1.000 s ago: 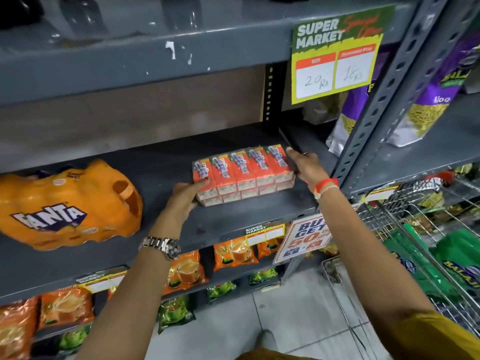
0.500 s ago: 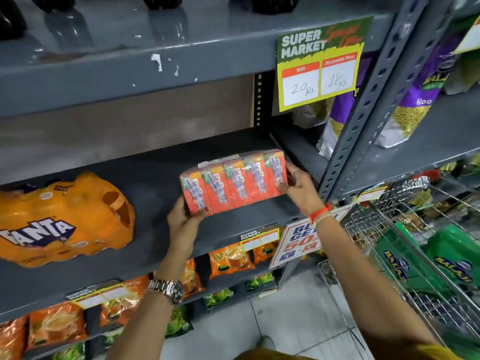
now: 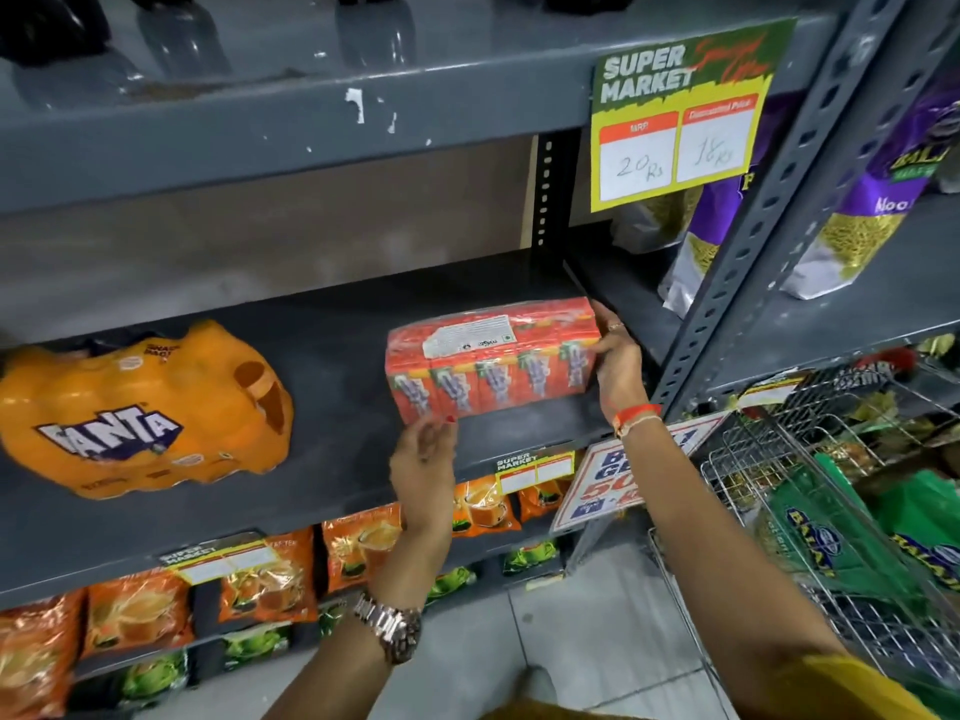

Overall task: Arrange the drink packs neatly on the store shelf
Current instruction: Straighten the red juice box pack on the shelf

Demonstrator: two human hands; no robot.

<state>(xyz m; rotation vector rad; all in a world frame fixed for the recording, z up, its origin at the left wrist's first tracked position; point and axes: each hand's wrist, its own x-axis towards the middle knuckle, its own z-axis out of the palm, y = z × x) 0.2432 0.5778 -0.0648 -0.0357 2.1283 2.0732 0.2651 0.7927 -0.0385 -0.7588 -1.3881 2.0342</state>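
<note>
Grey metal shelf [image 3: 332, 314]; both hands, right [image 3: 618, 366] and left [image 3: 423, 459], clasp glossy shrink-wrapped carton pack [image 3: 491, 358].

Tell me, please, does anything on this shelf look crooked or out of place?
The orange Fanta pack lies askew, its logo slanting. The red carton pack is not yet settled: the left hand and right hand hold it, apparently tilted.

price sign [image 3: 680, 116], wire cart [image 3: 810, 491], purple snack bags [image 3: 883, 200]
</note>
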